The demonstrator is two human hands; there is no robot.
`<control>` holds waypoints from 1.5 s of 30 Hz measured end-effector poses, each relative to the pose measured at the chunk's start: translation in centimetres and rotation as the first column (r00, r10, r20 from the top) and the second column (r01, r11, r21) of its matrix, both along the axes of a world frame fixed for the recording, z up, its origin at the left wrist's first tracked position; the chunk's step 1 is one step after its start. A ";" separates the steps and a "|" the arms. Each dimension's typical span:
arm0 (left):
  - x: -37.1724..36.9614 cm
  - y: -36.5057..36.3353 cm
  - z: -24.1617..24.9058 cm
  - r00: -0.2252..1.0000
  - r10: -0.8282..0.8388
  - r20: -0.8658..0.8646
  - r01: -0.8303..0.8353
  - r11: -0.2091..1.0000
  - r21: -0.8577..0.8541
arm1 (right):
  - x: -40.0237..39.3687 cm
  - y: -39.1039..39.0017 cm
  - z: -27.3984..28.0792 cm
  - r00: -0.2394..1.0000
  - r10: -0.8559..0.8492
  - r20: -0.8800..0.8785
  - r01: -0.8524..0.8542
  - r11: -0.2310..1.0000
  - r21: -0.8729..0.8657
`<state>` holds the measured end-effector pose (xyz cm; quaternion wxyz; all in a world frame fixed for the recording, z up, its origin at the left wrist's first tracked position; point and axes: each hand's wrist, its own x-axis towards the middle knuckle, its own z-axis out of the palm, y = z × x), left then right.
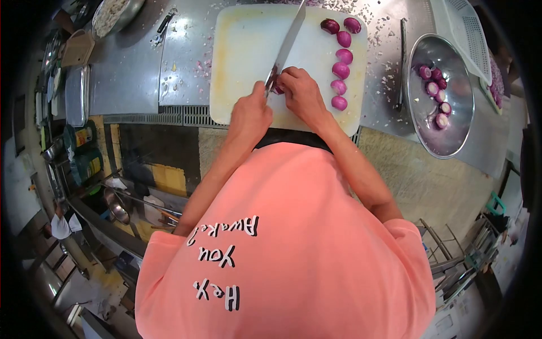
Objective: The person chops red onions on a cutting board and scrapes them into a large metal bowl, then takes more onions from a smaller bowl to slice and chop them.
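Note:
My left hand (251, 113) is closed around the handle of a kitchen knife (291, 40). Its long blade points up and away across the white cutting board (248, 51). On the board, the bent fingers of my right hand (300, 93) grip a red onion (277, 87) right beside the knife's handle end. Most of that onion is covered by the fingers. Along the board's right side lies a column of several peeled red onions (340, 70), with a darker onion (329, 25) at its far end.
Right of the board, a metal bowl (415, 113) contains several onions with cut ends. A dark, narrow rod-like tool (402, 62) lies beside it. Behind stands a white perforated basket (466, 34). Onion scraps litter the steel counter (127, 73). Another bowl (138, 8) sits far left.

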<state>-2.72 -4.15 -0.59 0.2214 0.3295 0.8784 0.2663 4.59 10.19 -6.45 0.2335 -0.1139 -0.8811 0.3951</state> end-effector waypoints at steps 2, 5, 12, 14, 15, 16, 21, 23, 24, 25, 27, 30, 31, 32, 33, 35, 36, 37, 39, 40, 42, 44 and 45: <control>-0.6 0.9 -1.2 0.997 -0.020 -0.074 0.022 0.999 0.037 | 0.0 0.1 -0.1 0.998 0.010 0.061 -0.011 1.000 0.023; -0.9 1.7 1.4 0.996 -0.052 -0.069 0.054 0.998 0.025 | 0.0 0.0 -0.2 1.000 0.000 -0.001 0.000 1.000 0.015; 0.3 1.5 0.1 0.997 -0.046 -0.066 0.051 0.996 0.072 | 0.3 -0.1 -0.7 0.999 -0.032 -0.032 0.032 0.999 0.013; -0.2 1.8 2.4 0.998 -0.054 -0.013 0.054 0.998 -0.015 | 0.4 0.1 -0.9 0.999 -0.010 -0.053 0.012 0.999 0.031; 0.0 1.5 2.6 0.998 -0.059 -0.019 0.059 0.998 -0.013 | 0.3 0.2 -1.0 0.998 -0.015 -0.059 0.017 0.999 0.034; 0.7 0.8 2.8 0.999 -0.033 -0.010 0.033 0.999 -0.014 | 0.4 0.0 -1.0 0.997 -0.031 -0.075 0.032 0.999 0.005; 1.0 1.5 -0.4 0.995 -0.045 -0.087 0.050 0.997 0.064 | 0.8 -0.2 -1.4 0.994 -0.054 -0.099 0.052 0.998 -0.018; 0.5 1.9 2.3 0.998 -0.064 -0.007 0.064 0.997 -0.037 | 0.8 -0.1 -1.4 0.993 -0.054 -0.103 0.055 0.998 0.007; 0.7 1.8 2.6 0.998 -0.066 -0.014 0.065 0.997 -0.035 | 0.6 0.0 -1.3 0.992 -0.055 -0.110 0.057 0.998 0.009; 1.2 1.4 2.8 0.998 -0.052 -0.016 0.052 0.998 -0.018 | 0.7 0.0 -1.4 0.993 -0.055 -0.101 0.055 0.998 -0.008; 1.6 1.3 1.6 0.999 -0.042 -0.010 0.042 0.999 -0.010 | 1.0 -0.2 -1.6 0.995 -0.058 -0.085 0.055 0.998 -0.034; 0.9 2.3 -0.7 0.991 -0.041 -0.124 0.051 0.996 0.073 | 1.2 0.2 -1.9 0.991 -0.054 -0.125 0.053 0.999 -0.010; 0.2 2.4 0.7 0.998 -0.028 -0.049 0.031 0.998 0.060 | 1.2 0.2 -1.9 0.994 -0.059 -0.093 0.059 0.998 -0.006; -0.6 2.4 1.8 1.000 -0.014 0.022 0.013 0.999 0.046 | 1.1 0.4 -1.9 0.996 -0.065 -0.066 0.065 0.998 -0.003; -0.8 1.7 2.7 1.000 -0.002 0.008 0.001 0.999 0.052 | 0.7 0.4 -1.4 0.995 -0.070 -0.074 0.070 0.998 -0.002; -0.7 0.0 3.9 0.999 0.036 -0.011 -0.036 0.999 0.041 | 0.5 -0.6 0.0 0.977 -0.205 0.052 0.205 0.979 -0.008; -1.0 -0.4 4.1 0.997 0.079 -0.026 -0.078 0.996 0.040 | 0.4 -1.1 0.2 0.973 -0.225 0.056 0.226 0.974 -0.007; -1.6 -1.1 3.0 0.993 0.069 -0.093 -0.063 0.996 0.062 | 0.2 -1.7 0.4 0.982 -0.167 0.089 0.165 0.986 0.029; -2.3 -1.6 1.6 0.995 0.087 -0.048 -0.087 0.996 -0.014 | -0.4 -2.0 0.5 0.983 -0.133 0.130 0.124 0.989 0.075; -2.6 -1.6 0.8 0.992 0.125 -0.015 -0.126 0.988 -0.093 | -0.9 -1.5 0.1 0.983 -0.115 0.142 0.102 0.991 0.092; -2.9 -1.9 -0.6 0.993 0.119 0.000 -0.119 0.993 -0.025 | -1.5 1.0 -0.8 0.976 -0.128 0.173 0.109 0.987 0.119; -2.4 -1.6 0.3 0.988 0.149 0.026 -0.147 0.986 -0.074 | -2.3 5.3 -1.5 0.952 -0.279 0.125 0.227 0.918 0.324; -2.2 -1.3 0.8 0.986 0.162 0.027 -0.156 0.977 -0.143 | -2.3 7.3 -1.3 0.948 -0.303 0.098 0.259 0.912 0.319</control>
